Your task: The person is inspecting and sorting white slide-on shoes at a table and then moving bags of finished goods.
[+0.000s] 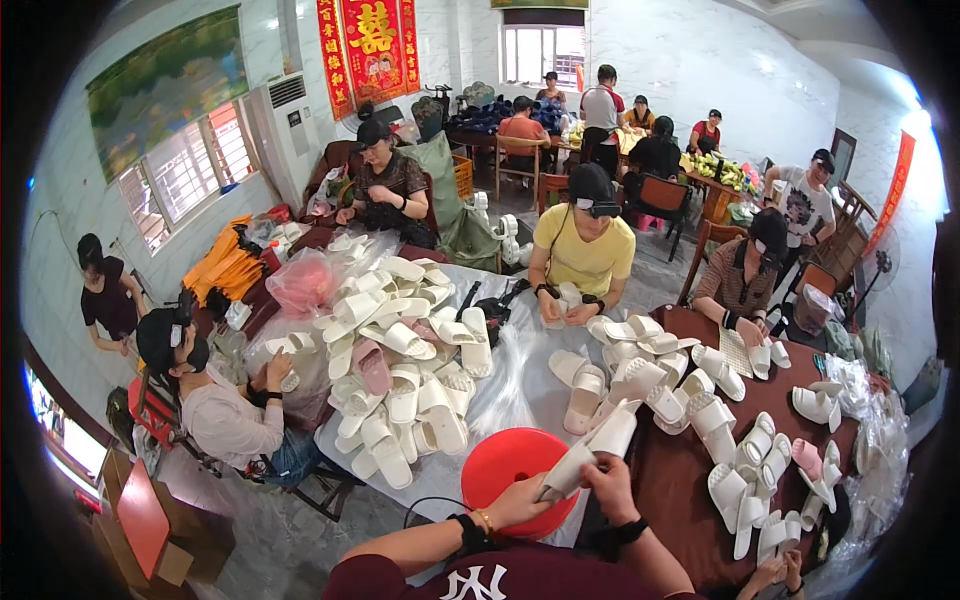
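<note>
A white slipper (604, 438) is held tilted over a round red tub (490, 462). My left hand (518, 502) is closed around its lower end. My right hand (608, 486) is closed too, its fingers pinching the slipper's near edge; the fingertips are partly hidden. Just beyond, a pale beige pair of slippers (584, 400) lies on the light-covered table. To the left rises a big heap of white slippers (400, 385), with a pink slipper (372, 367) on it. More white slippers (712, 425) lie to my right.
A brown-covered table (660, 490) extends on the right, with clear plastic wrapping (880, 450) along its far-right edge. Clear bags (508, 385) lie mid-table. Co-workers sit around: one in yellow (585, 250) opposite, one in white (230, 415) at left. Another person's hands (775, 572) show lower right.
</note>
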A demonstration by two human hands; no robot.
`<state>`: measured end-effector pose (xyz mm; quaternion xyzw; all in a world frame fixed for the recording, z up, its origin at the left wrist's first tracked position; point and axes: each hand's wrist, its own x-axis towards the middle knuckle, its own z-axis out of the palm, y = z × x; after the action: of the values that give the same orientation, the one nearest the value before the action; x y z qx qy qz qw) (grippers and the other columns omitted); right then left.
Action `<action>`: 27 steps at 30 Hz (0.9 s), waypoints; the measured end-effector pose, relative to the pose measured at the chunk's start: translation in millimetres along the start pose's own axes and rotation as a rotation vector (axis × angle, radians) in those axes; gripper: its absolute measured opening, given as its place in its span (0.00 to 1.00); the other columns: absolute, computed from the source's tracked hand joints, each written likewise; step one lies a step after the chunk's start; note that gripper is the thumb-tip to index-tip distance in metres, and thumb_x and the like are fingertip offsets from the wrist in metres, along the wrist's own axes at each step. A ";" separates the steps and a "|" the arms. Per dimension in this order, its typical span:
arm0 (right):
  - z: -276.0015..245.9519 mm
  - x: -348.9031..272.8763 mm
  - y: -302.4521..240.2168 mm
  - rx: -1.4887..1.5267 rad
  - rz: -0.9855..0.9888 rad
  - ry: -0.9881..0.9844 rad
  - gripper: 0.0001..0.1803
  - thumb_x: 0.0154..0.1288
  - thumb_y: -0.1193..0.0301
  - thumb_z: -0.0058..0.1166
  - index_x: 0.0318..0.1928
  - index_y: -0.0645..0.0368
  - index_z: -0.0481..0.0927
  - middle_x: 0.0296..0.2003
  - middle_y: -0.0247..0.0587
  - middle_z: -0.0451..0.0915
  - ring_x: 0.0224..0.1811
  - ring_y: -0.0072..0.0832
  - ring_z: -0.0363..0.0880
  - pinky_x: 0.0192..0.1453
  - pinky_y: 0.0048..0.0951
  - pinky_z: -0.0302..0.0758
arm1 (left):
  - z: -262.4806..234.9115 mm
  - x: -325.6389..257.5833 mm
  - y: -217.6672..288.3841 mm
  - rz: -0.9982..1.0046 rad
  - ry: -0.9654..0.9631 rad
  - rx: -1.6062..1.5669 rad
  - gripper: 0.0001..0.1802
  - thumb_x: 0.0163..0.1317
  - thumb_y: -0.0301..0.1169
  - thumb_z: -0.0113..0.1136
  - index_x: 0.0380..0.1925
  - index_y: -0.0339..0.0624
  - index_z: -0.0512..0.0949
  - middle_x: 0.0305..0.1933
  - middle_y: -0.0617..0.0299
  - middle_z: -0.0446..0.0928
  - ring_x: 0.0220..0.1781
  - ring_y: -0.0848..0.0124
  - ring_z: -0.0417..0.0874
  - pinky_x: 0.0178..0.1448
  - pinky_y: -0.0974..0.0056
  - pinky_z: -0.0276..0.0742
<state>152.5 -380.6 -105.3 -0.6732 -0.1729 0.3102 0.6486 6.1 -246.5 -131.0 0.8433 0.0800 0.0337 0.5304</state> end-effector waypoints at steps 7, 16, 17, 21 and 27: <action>9.7 -7.6 15.0 -0.600 -0.514 0.079 0.27 0.44 0.76 0.61 0.48 0.65 0.69 0.40 0.50 0.71 0.41 0.36 0.73 0.45 0.32 0.72 | -5.5 -45.3 -38.0 -0.242 0.178 -0.611 0.25 0.58 0.31 0.58 0.54 0.34 0.65 0.48 0.57 0.74 0.47 0.70 0.76 0.52 0.66 0.72; -7.4 34.7 74.2 -0.216 -0.123 0.007 0.34 0.51 0.71 0.59 0.58 0.66 0.60 0.51 0.51 0.69 0.50 0.39 0.71 0.55 0.33 0.68 | -10.0 -55.8 -29.1 -0.081 -0.010 -0.600 0.32 0.55 0.32 0.59 0.59 0.34 0.60 0.53 0.57 0.71 0.55 0.70 0.70 0.60 0.66 0.63; -11.6 38.6 79.9 -0.265 -0.204 0.049 0.34 0.52 0.70 0.59 0.57 0.69 0.60 0.49 0.53 0.70 0.50 0.40 0.71 0.54 0.34 0.68 | -11.3 -55.3 -28.2 -0.070 -0.044 -0.497 0.32 0.55 0.32 0.59 0.59 0.35 0.60 0.53 0.57 0.71 0.55 0.70 0.70 0.60 0.66 0.64; -35.9 54.5 93.2 -0.376 -0.242 0.177 0.31 0.57 0.64 0.56 0.57 0.68 0.60 0.49 0.51 0.70 0.52 0.37 0.69 0.57 0.33 0.66 | -23.8 -51.2 -23.0 -0.067 0.010 -0.202 0.28 0.52 0.32 0.57 0.54 0.36 0.65 0.45 0.54 0.76 0.48 0.67 0.76 0.55 0.65 0.69; -88.3 60.2 41.2 -0.184 -0.540 0.390 0.30 0.61 0.60 0.51 0.57 0.66 0.61 0.48 0.44 0.70 0.48 0.32 0.72 0.51 0.31 0.72 | -110.4 -58.9 -11.2 -0.166 0.272 -0.358 0.21 0.60 0.31 0.54 0.52 0.35 0.69 0.43 0.63 0.74 0.45 0.76 0.72 0.50 0.69 0.70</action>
<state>247.2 -414.1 -160.3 -0.7056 -0.2449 -0.0242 0.6646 -68.6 -153.5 -91.4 0.7140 0.2126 0.1169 0.6568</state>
